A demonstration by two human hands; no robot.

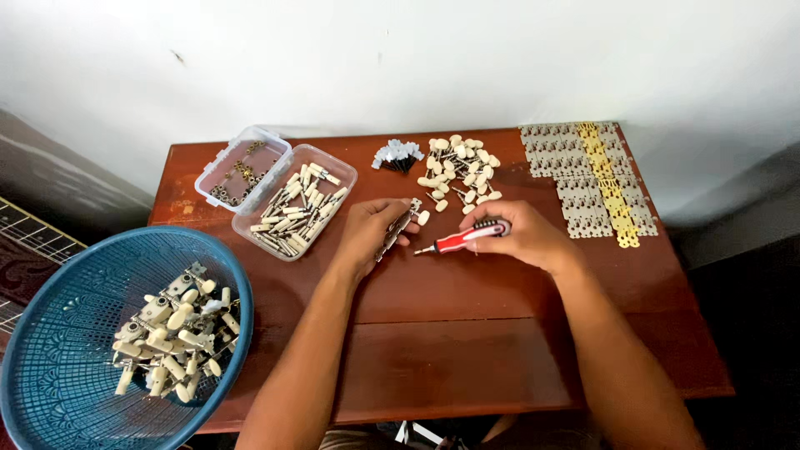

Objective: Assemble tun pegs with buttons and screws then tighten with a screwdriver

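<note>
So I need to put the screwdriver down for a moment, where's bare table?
Bare: the near half of the table, between and beside the forearms. Crowded: the far edge, with tubs, loose pegs and plates; the basket overhangs the near-left corner.

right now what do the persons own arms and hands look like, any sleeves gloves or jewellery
Both arms are bare from the bottom edge of the picture up to the hands: no sleeves show. The left hand and the right hand wear no gloves, and no ring, watch or bracelet can be seen.
</note>
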